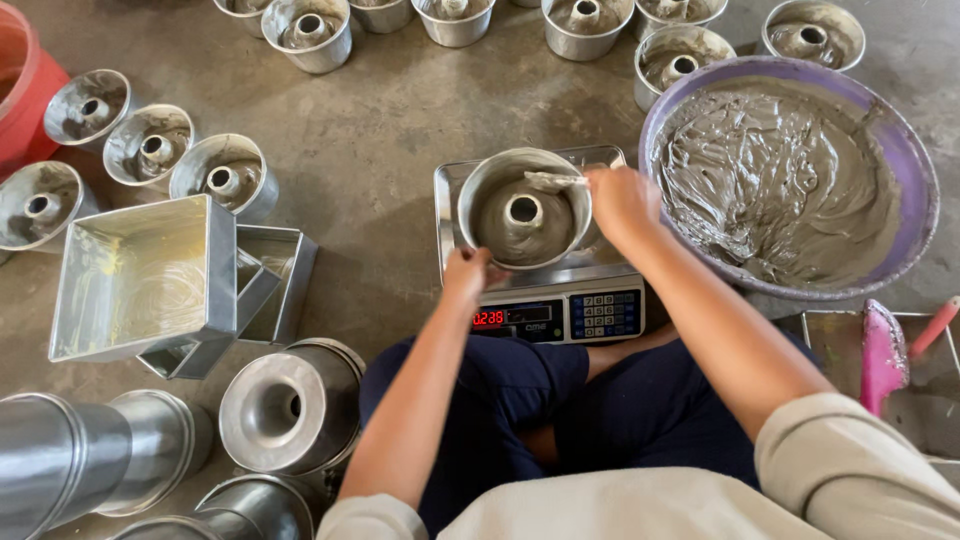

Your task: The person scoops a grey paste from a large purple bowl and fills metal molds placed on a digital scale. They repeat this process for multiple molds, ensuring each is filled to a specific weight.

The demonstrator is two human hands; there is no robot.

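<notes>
Two hands are working at one ring mould sitting on the digital scale on the floor: my left hand is gripping its near rim, fingers curled, while my right hand is pinching a batter-coated scraper over it, beside the purple batter basin.

Ring mould: round metal tin with centre tube, part-filled with grey batter, upright on the scale, its near rim under my left fingers. Spatula: batter-coated, lying across the far rim.
</notes>
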